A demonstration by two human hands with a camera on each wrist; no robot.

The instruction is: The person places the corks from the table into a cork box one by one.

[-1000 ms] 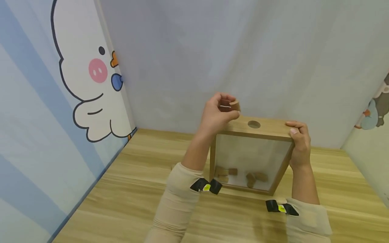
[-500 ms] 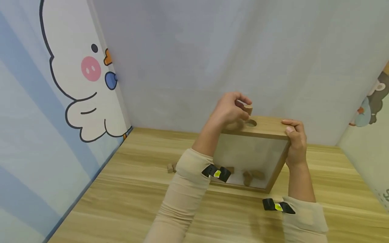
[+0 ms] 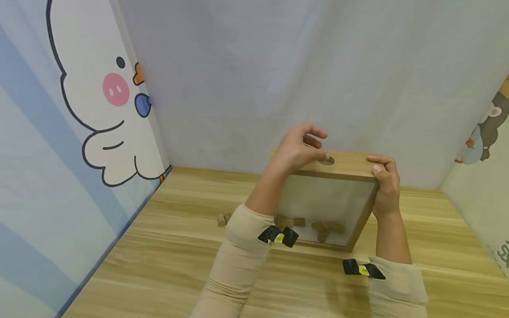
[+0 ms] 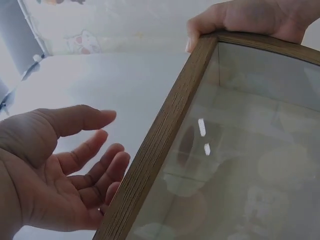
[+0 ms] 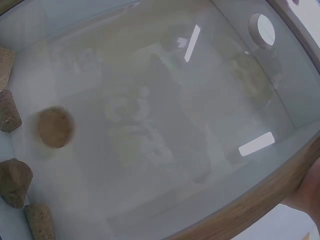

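Note:
A glass-fronted wooden box frame [image 3: 350, 165] stands upright on the table, with a round hole [image 3: 328, 161] in its top. My left hand [image 3: 299, 148] is just above the top beside the hole. In the left wrist view its fingers are spread and loosely bent, holding nothing. My right hand [image 3: 386, 185] grips the upper right corner of the box, thumb on the near side. Several corks [image 3: 327, 229] lie at the bottom behind the glass. The right wrist view shows one blurred cork [image 5: 55, 127] inside the box, apart from the others.
A few more corks [image 3: 223, 219] lie on the wood-grain table [image 3: 179, 247], left of the box and partly behind my left sleeve. A pale curtain [image 3: 222, 88] hangs behind the table, and a wall with a cartoon print [image 3: 107, 145] stands at left.
My left hand has moved right to the hole with a cork and let it go; the cork is now inside the box. My right hand keeps its grip on the corner.

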